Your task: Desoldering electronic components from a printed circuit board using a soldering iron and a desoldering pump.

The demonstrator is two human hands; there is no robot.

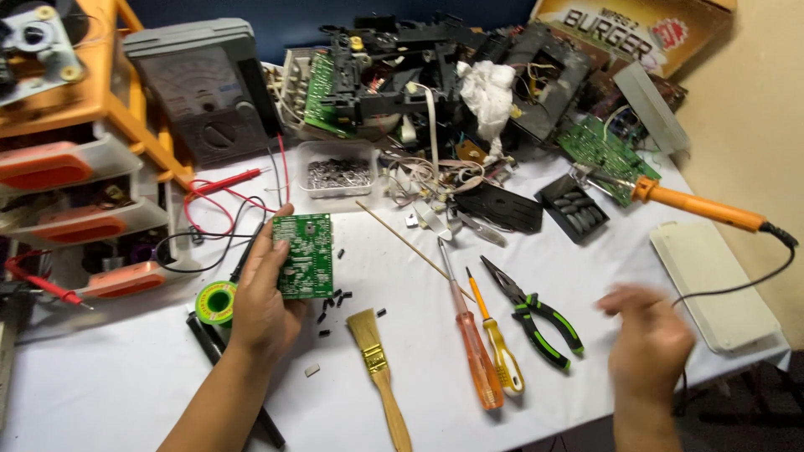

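Both hands reach out over the white bench [126, 385]. Left hand [261, 305] holds a flat green circuit board [305, 255] up by its edge, fingers wrapped around it, above small black bits scattered on the cloth. Right hand [649, 343] is blurry, holding nothing, fingers loosely spread. Work looks barely begun: the orange soldering iron [699, 205], wooden brush [378, 364], see-through orange screwdriver [473, 339], and green-handled pliers [536, 314] all lie untouched. A solder roll [216, 301] sits beside the left hand.
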